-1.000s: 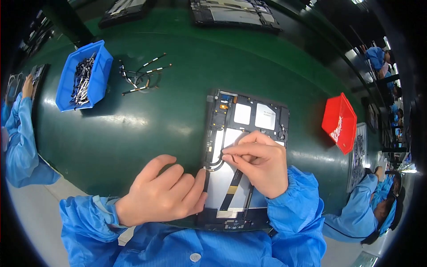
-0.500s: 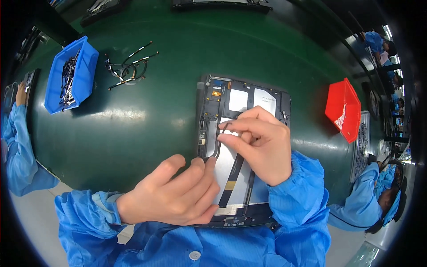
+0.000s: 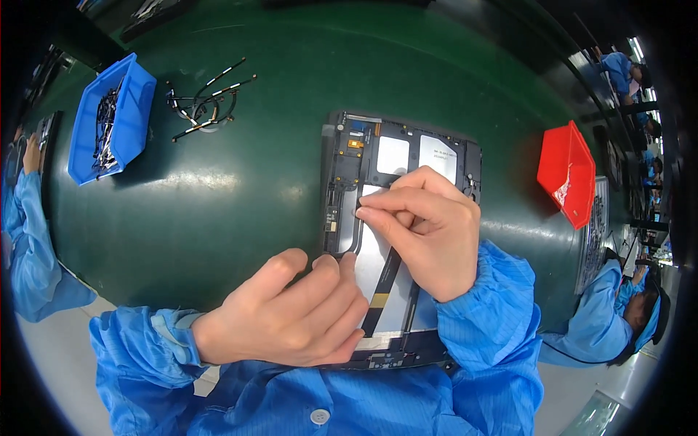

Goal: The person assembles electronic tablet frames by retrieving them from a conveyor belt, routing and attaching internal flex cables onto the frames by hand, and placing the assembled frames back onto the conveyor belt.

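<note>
Viewing the workstation from the head camera, I note the dark green counter (image 3: pixel 218 211) as the largest surface in frame. On it, directly ahead of me, lies the opened tablet chassis (image 3: pixel 342 182), back cover off, with circuit parts at the top, two white labelled patches, a silver battery area and a black flex strip running down the middle.

The left hand (image 3: pixel 291 320) rests on the lower left corner of the chassis, fingers curled loosely together; it steadies the frame and holds nothing that I can see. The right hand (image 3: pixel 429 232) sits over the centre of the chassis, thumb and forefinger pinched together at the left edge of the silver area. Whether a small part lies inside that grip I cannot tell.

Compared with a second ago, the right hand has shifted slightly up and leftward along the battery edge, and the left hand has slid closer to the frame. In my judgement this indicates fine seating work at that edge is under way.

Further items: a blue bin (image 3: pixel 134 109) of dark parts at far left, loose thin cables (image 3: pixel 203 105) beside it, and a red bin (image 3: pixel 574 171) at right. Co-workers in blue sleeves occupy both margins.
</note>
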{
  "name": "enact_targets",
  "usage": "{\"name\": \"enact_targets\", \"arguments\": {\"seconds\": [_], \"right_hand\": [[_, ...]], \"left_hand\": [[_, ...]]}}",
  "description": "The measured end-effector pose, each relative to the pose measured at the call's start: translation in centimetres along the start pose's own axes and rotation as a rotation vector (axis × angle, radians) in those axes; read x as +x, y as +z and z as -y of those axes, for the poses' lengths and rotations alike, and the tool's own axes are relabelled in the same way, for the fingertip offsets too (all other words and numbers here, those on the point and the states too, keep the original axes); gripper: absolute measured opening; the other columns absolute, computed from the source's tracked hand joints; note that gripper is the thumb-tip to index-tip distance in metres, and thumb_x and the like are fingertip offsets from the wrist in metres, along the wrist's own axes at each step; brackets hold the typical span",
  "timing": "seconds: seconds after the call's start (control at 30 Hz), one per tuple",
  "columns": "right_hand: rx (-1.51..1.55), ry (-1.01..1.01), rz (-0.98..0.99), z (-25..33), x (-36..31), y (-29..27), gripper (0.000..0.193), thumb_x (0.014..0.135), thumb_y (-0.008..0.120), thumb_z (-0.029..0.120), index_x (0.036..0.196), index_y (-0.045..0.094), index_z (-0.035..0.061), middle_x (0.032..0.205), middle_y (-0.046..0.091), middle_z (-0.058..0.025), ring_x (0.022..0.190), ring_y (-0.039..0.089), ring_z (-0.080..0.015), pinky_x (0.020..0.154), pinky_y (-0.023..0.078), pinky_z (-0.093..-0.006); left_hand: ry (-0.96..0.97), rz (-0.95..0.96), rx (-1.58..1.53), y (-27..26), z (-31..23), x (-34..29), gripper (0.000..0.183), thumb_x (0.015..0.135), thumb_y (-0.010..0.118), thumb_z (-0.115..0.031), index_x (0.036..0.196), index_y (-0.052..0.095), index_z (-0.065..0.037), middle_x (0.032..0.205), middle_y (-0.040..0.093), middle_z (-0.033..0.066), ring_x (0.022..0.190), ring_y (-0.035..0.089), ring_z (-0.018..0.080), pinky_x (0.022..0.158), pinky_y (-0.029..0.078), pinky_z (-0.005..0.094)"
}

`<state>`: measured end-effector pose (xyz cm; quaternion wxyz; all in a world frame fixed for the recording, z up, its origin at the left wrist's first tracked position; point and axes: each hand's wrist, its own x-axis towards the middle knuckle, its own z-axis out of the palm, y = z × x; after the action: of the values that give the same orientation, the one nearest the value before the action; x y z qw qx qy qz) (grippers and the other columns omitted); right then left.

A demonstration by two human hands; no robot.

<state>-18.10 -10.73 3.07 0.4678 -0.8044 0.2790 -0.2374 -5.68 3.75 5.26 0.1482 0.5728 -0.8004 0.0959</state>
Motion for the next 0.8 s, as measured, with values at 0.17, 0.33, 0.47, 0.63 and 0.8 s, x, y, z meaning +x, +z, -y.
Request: {"name": "enact_targets", "arguments": {"seconds": [0.17, 0.33, 0.47, 0.63, 0.8], "right_hand": [[0.049, 0.247, -0.013, 2.6, 0.3, -0.1, 0.031, 0.077, 0.07, -0.005, 0.107, 0.068, 0.0025, 0.086, 0.059, -0.0081, 0.062, 0.055, -0.0104, 0.056, 0.046, -0.0252], [-0.44, -0.325, 0.094, 1.4, -3.0, 0.2, 0.038, 0.073, 0.066, -0.007, 0.11, 0.064, -0.001, 0.098, 0.059, -0.0114, 0.075, 0.057, -0.0226, 0.064, 0.048, -0.0314], [-0.655, -0.395, 0.119, 1.6, -1.4, 0.1, 0.039, 0.066, 0.066, -0.003, 0.105, 0.065, -0.0029, 0.102, 0.059, -0.0088, 0.085, 0.056, -0.0257, 0.075, 0.044, -0.0325], [-0.677, -0.466, 0.077, 1.9, -0.9, -0.9, 0.039, 0.066, 0.066, -0.003, 0.104, 0.067, 0.0034, 0.103, 0.058, -0.0072, 0.089, 0.056, -0.0266, 0.082, 0.042, -0.0362], [-0.556, -0.517, 0.192, 3.5, -7.4, -4.1, 0.038, 0.068, 0.074, 0.015, 0.106, 0.071, 0.0163, 0.109, 0.059, -0.0024, 0.101, 0.053, -0.0229, 0.098, 0.037, -0.0502]], "left_hand": [[-0.033, 0.049, 0.031, 0.1, -0.1, -0.4, 0.027, 0.078, 0.05, -0.038, 0.075, 0.059, -0.013, 0.098, 0.067, 0.0048, 0.079, 0.058, 0.0135, 0.069, 0.035, 0.0328], [-0.053, 0.023, 0.031, 0.3, -0.4, -0.4, 0.027, 0.078, 0.049, -0.038, 0.076, 0.059, -0.013, 0.098, 0.067, 0.0044, 0.079, 0.058, 0.0128, 0.069, 0.035, 0.0328], [-0.054, 0.059, 0.038, -0.1, -0.5, -0.5, 0.027, 0.078, 0.05, -0.038, 0.079, 0.06, -0.012, 0.1, 0.067, 0.0043, 0.081, 0.058, 0.0129, 0.069, 0.035, 0.0324], [-0.084, 0.074, 0.054, -0.9, -1.0, -1.5, 0.04, 0.089, 0.043, -0.042, 0.093, 0.067, -0.009, 0.105, 0.068, 0.0074, 0.093, 0.062, 0.0196, 0.079, 0.042, 0.0356], [-0.202, 0.076, 0.056, -2.3, -0.8, -4.4, 0.058, 0.097, 0.031, -0.05, 0.104, 0.068, -0.006, 0.106, 0.067, 0.0125, 0.098, 0.062, 0.0294, 0.084, 0.046, 0.0403]]}}
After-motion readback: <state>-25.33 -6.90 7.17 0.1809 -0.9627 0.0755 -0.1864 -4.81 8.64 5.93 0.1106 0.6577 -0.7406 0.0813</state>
